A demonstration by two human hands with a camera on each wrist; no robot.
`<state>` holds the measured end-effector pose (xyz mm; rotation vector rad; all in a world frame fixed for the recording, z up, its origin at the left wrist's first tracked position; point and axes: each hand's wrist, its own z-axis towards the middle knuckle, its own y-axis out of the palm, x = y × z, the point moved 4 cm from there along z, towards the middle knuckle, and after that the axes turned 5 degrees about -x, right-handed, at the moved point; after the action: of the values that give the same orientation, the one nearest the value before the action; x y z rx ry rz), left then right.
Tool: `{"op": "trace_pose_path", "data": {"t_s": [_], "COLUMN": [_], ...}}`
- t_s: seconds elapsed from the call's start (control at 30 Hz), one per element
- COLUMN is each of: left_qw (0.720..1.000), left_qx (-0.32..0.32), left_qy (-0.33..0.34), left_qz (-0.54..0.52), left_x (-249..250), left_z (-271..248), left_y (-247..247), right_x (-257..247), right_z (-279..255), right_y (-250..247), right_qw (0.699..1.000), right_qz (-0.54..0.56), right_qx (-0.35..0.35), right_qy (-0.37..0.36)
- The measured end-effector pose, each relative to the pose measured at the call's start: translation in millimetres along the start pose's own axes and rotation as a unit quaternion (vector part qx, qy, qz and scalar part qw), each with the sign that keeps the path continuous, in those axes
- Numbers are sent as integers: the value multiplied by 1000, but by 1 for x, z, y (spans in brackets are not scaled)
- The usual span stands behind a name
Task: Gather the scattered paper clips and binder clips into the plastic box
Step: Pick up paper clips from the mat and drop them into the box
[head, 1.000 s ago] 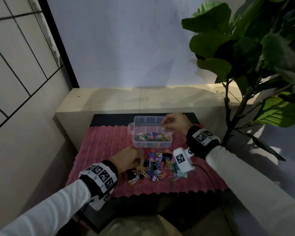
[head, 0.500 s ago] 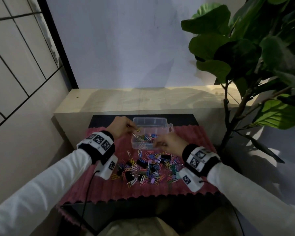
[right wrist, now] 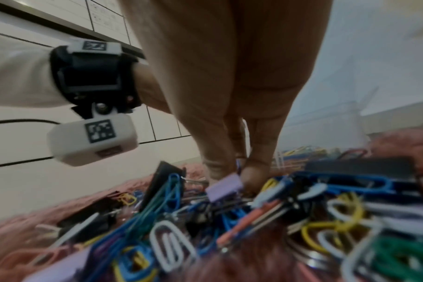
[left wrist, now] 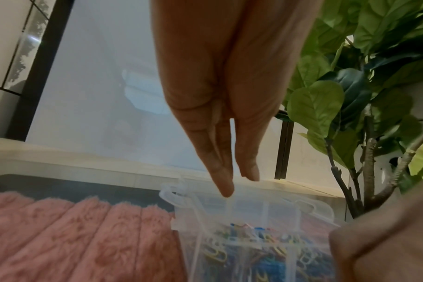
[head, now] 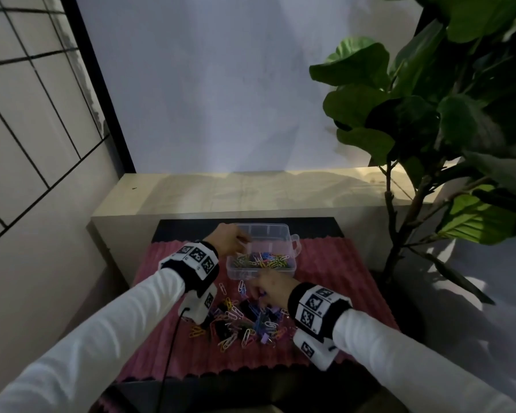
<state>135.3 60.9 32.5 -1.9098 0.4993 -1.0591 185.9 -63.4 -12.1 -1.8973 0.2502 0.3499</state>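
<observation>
A clear plastic box [head: 259,273] holding several coloured paper clips stands at the back of the mat. My left hand [head: 238,245] hovers over its left rim; in the left wrist view the left hand [left wrist: 238,181] has straight fingers [left wrist: 226,188] pointing down into the box [left wrist: 193,209] and holds nothing that I can see. In front of the box lies a pile of paper clips and black binder clips [head: 242,320]. My right hand [head: 258,289] reaches into the pile's far edge. There the right hand [right wrist: 239,169] pinches a purple paper clip, behind a lilac binder clip [right wrist: 224,188].
Everything rests on a pink ribbed mat [head: 325,293] over a dark surface. A beige ledge [head: 251,192] and a white wall stand behind. A large leafy plant [head: 429,114] rises at the right. A cable [head: 167,353] hangs from my left wrist.
My left hand rose from the pile to the box and opened over it. My right hand came down from the box to the pile's far edge.
</observation>
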Motion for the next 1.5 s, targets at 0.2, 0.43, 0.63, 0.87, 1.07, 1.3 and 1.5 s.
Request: {"op": "trace_pose_path", "data": {"t_s": [0.2, 0.43, 0.63, 0.87, 1.07, 1.3, 1.5], "left_qw": [997, 997, 992, 991, 989, 995, 999], "left_qx": [73, -45, -102, -98, -82, -49, -15], "left_qy": [10, 34, 37, 46, 80, 72, 50], "left_qz": [-28, 60, 70, 74, 93, 42, -15], "left_x": [-23, -53, -51, -42, -31, -27, -38], "left_z": [-42, -86, -65, -59, -57, -54, -58], "left_y": [-17, 27, 55, 63, 70, 62, 51], "right_x": [22, 48, 56, 45, 37, 56, 74], "right_z": [-11, -38, -30, 2, -3, -36, -74], "right_y": [-16, -35, -61, -82, -86, -81, -21], "right_qw": [983, 905, 894, 942, 961, 966, 990], "right_qz": [159, 399, 399, 231, 102, 127, 52], "right_qx": [78, 121, 187, 210, 237, 223, 75], "right_qy": [44, 81, 78, 119, 99, 44, 106]}}
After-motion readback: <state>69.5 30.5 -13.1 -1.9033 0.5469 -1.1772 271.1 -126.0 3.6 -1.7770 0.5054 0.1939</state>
